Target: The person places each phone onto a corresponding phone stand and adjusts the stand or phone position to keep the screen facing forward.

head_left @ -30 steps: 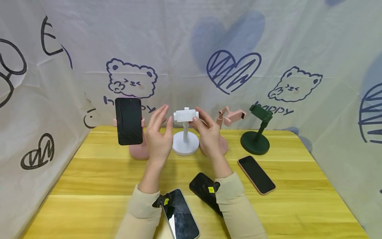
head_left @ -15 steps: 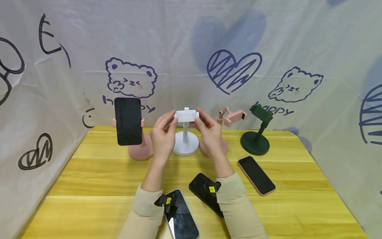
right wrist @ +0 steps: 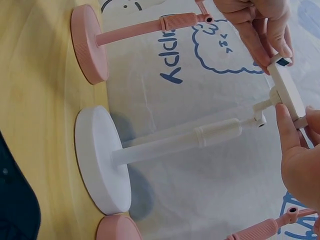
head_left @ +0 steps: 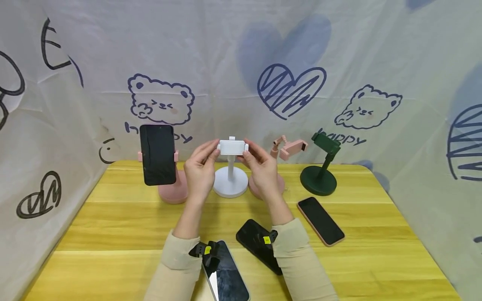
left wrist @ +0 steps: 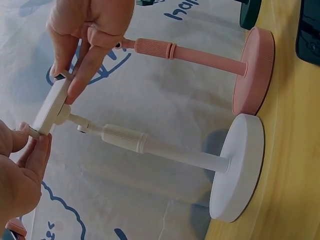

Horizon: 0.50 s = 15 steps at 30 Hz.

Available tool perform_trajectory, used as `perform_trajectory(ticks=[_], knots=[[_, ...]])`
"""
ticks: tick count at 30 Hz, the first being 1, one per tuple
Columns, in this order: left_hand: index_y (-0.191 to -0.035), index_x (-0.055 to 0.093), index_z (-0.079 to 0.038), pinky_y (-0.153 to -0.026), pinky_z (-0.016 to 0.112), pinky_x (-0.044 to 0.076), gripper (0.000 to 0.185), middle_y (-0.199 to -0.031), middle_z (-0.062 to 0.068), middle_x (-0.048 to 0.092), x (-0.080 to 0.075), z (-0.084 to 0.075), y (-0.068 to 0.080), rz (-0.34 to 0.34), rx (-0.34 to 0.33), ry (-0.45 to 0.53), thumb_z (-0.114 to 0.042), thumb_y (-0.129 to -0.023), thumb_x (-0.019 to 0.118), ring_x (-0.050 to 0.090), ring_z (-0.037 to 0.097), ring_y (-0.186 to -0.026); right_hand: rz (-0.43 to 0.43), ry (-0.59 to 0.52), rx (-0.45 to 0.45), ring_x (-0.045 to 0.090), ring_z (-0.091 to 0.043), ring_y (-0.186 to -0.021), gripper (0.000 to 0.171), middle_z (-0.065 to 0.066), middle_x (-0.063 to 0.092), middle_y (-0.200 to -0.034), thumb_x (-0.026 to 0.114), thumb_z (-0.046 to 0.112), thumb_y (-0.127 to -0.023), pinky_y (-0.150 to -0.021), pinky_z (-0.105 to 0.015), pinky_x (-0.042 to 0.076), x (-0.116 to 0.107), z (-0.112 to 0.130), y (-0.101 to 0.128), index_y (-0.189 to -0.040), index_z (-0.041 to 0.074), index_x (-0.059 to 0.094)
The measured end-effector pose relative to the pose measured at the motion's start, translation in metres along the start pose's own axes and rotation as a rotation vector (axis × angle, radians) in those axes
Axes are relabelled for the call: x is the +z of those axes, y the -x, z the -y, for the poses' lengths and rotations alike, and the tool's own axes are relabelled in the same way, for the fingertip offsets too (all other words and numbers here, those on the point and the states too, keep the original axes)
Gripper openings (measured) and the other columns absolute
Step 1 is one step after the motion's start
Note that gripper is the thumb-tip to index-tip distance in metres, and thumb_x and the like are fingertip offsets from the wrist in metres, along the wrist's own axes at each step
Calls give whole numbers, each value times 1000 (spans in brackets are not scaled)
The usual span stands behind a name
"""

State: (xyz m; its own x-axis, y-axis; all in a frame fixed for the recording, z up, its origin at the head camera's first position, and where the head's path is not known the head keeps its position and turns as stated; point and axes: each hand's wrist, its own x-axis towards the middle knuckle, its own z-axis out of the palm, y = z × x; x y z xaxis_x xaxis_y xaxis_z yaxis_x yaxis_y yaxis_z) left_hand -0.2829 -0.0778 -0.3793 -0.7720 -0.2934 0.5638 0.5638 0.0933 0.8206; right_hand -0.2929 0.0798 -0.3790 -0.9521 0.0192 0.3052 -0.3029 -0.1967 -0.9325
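A white phone stand [head_left: 230, 183] stands upright near the back of the table, its clamp head [head_left: 232, 147] facing forward. My left hand [head_left: 200, 173] pinches the left end of that clamp between thumb and fingers. At the clamp's right end, my right hand [head_left: 263, 171] grips it the same way. In the left wrist view both hands hold the clamp [left wrist: 52, 106] by its two ends, and the stand's round base [left wrist: 237, 170] rests on the table. The right wrist view shows the clamp [right wrist: 287, 90] with fingertips behind it.
On the left, a pink stand [head_left: 173, 190] bears an upright black phone [head_left: 158, 154]. Right of the white stand are another pink stand [head_left: 294, 148] and a dark green one [head_left: 318, 180]. Three phones lie in front: one [head_left: 227, 271], another [head_left: 256, 242] partly under the right wrist, and one [head_left: 321, 220] at right.
My left hand has come in from beside the clamp and taken hold of its left end. My right hand keeps its hold on the right end. The head view has shifted slightly.
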Motion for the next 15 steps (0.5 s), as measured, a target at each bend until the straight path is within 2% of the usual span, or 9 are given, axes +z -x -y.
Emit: perform_trajectory(ticks=[9,13,15], knots=[[-120,74,-7,-95,14,55,28,-125,14,70,-3,0,-2,27,-3,3,-14,-94,70,68,23,-114,9,14,-9,71,-11,-99,39,-22,62,-134,59,6,-100,-94,-28,59,1,2,-2,-139,3,58],[-120,74,-7,-93,14,55,28,-125,13,69,-4,-1,-2,31,-23,13,-13,-93,71,69,23,-113,18,64,-15,71,-25,-108,41,-19,61,-137,59,8,-101,-99,-36,57,-2,4,1,-141,6,57],[-120,74,-7,-93,14,55,28,-125,13,70,-5,-1,-2,32,-34,22,-12,-93,71,69,23,-112,28,125,-22,68,-31,-116,43,-15,61,-141,60,11,-101,-102,-40,55,-4,4,3,-143,10,56]])
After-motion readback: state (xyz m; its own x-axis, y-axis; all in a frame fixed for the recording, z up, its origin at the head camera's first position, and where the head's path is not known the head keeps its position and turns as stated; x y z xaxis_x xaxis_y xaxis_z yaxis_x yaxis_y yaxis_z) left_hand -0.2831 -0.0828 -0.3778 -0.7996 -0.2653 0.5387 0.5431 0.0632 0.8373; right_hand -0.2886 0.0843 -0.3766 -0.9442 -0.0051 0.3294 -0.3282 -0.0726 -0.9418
